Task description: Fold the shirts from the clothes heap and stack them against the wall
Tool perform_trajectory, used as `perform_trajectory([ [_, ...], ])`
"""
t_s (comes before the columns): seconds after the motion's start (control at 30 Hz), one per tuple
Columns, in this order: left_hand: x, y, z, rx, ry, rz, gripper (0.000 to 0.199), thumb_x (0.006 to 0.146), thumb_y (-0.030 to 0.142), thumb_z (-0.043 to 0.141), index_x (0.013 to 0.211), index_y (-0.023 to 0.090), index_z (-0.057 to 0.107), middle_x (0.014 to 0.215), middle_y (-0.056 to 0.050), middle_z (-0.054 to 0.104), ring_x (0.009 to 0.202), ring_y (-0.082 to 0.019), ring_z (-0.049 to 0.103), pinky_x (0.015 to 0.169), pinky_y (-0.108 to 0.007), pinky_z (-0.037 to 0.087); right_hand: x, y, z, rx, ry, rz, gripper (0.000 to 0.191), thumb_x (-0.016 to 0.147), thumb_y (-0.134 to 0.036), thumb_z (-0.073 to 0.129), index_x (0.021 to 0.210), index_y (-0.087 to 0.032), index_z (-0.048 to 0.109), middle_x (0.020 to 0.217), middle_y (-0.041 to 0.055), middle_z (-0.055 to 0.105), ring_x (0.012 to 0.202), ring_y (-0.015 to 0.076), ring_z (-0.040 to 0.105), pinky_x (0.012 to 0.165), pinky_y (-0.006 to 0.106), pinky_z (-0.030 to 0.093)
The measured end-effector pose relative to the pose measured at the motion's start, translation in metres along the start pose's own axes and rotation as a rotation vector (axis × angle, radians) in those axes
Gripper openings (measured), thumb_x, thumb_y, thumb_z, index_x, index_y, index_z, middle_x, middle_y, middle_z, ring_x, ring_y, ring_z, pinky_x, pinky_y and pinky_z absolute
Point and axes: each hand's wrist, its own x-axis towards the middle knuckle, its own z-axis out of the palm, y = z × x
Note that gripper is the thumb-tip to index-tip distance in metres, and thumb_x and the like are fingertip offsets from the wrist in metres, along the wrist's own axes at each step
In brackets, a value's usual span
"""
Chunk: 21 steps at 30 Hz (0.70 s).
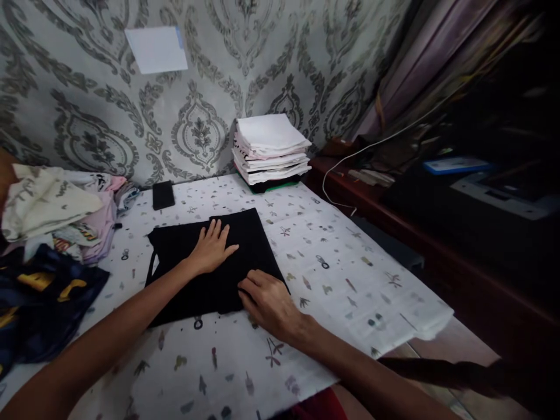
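A black garment [181, 286], folded into a rough rectangle, lies on the patterned white cloth that covers the table [332, 297]. Flat on its upper middle rests my left hand [210, 248], fingers spread and thumb pointing right. My right hand [268, 303] is at the garment's lower right part, with its fingers curled together against the fabric; the fingertips are partly hidden. On the garment's left side, a small gap between the layers shows the white cloth beneath.
At the back stands a neat stack of folded clothes [272, 149]. A loose clothes pile [65, 210] and a dark blue garment [48, 297] lie at left. A black phone-like object [163, 195] is near the wall. A white cable [326, 182] droops beside the dark red furniture [371, 198] on the right.
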Motion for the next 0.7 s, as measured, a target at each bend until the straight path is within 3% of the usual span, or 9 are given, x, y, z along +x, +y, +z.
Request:
perform_trajectory([
  [0.17,0.004,0.005,-0.015,0.022,-0.017,0.049,0.079,0.099,0.064,0.024,0.159,0.013,0.023,0.166,-0.02,0.015,0.155,-0.034,0.007,0.12,-0.063,0.013,-0.015,0.02,-0.005,-0.102,0.038,0.089,0.016,0.09,-0.006,0.055,0.084,-0.019,0.063,0.081,0.0027,0.06,0.074,0.0162,0.057,0.067,0.028,0.044],
  [0.3,0.03,0.021,-0.022,0.039,0.016,0.196,0.071,0.101,0.057,0.023,0.158,0.013,0.025,0.166,-0.018,0.019,0.155,-0.029,0.012,0.122,-0.059,0.007,-0.025,0.032,-0.009,-0.134,0.049,0.138,0.017,0.09,-0.006,0.053,0.086,-0.02,0.063,0.081,0.0023,0.06,0.074,0.0155,0.058,0.068,0.028,0.043],
  [0.53,0.09,0.06,-0.003,-0.069,-0.047,0.306,0.067,0.101,0.055,0.027,0.157,0.018,0.027,0.168,-0.011,0.013,0.156,-0.025,0.006,0.124,-0.051,0.01,-0.037,0.041,-0.018,-0.108,0.043,0.221,0.019,0.088,-0.005,0.05,0.087,-0.02,0.062,0.084,0.0032,0.064,0.078,0.0168,0.06,0.072,0.029,0.046],
  [0.7,0.1,0.064,-0.008,-0.169,-0.084,0.299,0.071,0.1,0.055,0.03,0.157,0.014,0.026,0.168,-0.013,0.013,0.156,-0.024,0.004,0.125,-0.05,0.006,-0.039,0.043,-0.022,-0.018,0.041,0.265,0.019,0.088,-0.007,0.049,0.09,-0.019,0.063,0.085,0.0037,0.065,0.079,0.0164,0.062,0.073,0.027,0.047],
])
